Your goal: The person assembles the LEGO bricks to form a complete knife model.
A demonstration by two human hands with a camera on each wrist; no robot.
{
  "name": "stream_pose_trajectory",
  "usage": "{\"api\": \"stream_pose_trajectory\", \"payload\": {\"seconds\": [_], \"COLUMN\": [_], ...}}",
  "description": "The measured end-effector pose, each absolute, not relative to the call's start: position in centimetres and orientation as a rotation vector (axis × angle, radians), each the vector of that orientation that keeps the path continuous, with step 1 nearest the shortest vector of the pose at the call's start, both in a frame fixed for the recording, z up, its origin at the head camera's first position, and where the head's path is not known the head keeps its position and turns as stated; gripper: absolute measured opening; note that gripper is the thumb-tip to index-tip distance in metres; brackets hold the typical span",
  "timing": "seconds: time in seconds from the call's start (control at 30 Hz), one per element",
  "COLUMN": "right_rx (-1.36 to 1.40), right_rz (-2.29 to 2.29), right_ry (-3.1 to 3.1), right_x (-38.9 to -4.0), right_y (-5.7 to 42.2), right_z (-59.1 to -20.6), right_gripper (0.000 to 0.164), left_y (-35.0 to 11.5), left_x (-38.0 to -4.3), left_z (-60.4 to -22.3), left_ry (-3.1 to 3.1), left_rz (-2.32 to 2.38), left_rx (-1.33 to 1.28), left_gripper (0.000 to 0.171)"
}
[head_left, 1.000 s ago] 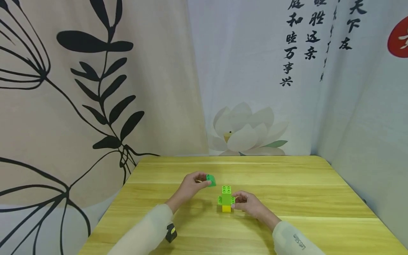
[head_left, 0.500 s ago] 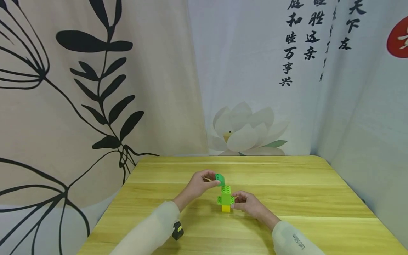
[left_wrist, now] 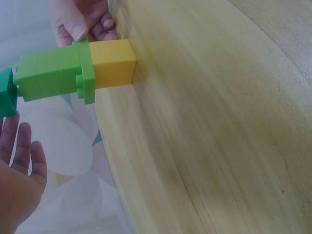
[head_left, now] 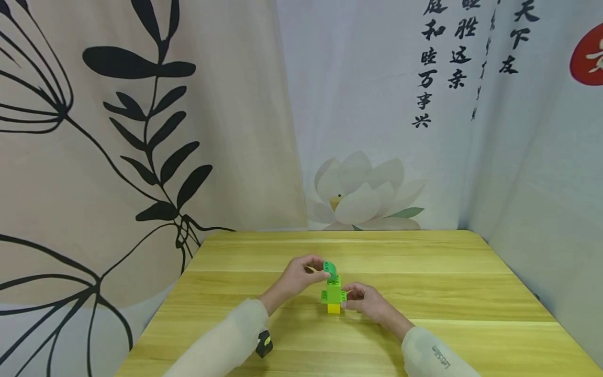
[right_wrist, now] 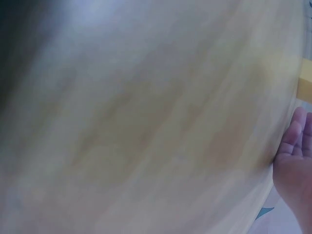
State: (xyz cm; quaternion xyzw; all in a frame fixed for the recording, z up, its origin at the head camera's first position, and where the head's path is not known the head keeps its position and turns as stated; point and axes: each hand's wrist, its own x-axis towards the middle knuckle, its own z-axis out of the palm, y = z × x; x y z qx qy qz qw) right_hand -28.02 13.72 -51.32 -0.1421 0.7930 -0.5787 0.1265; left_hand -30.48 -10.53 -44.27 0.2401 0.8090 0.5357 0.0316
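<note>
A toy brick stack stands upright on the table, with a yellow brick (head_left: pixel 334 309) at its base and light green bricks (head_left: pixel 334 294) above, one wide piece sticking out at both sides. My left hand (head_left: pixel 301 273) pinches a dark green curved brick (head_left: pixel 332 270) at the top of the stack. In the left wrist view, that dark green brick (left_wrist: pixel 7 92) sits slightly tilted at the top studs; whether it is pressed on, I cannot tell. My right hand (head_left: pixel 369 301) grips the stack's right side at the wide light green piece. The right wrist view shows only the yellow brick's edge (right_wrist: pixel 305 80).
The wooden table (head_left: pixel 447 283) extends around the stack on all sides. Behind it hangs a printed curtain (head_left: pixel 245 131) with plants, a lotus and writing. A small black object (head_left: pixel 264 344) is by the left sleeve.
My left hand has carried the dark green brick rightward from beside the stack, then slightly down to its top. The right hand and the stack have stayed in place.
</note>
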Motion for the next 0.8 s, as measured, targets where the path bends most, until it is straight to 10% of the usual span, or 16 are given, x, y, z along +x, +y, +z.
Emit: {"api": "stream_pose_trajectory", "payload": {"seconds": [0.8], "right_rx": [-0.418], "right_rz": [-1.708], "right_ry": [2.311], "right_x": [-27.88], "right_y": [13.65], "right_z": [-51.23], "right_gripper": [0.041], "left_y": [-9.89], "left_x": [-30.09], "left_z": [-44.61], "left_ry": [2.485], "left_rz": [1.615], "left_rx": [0.768], "left_gripper": [0.022]}}
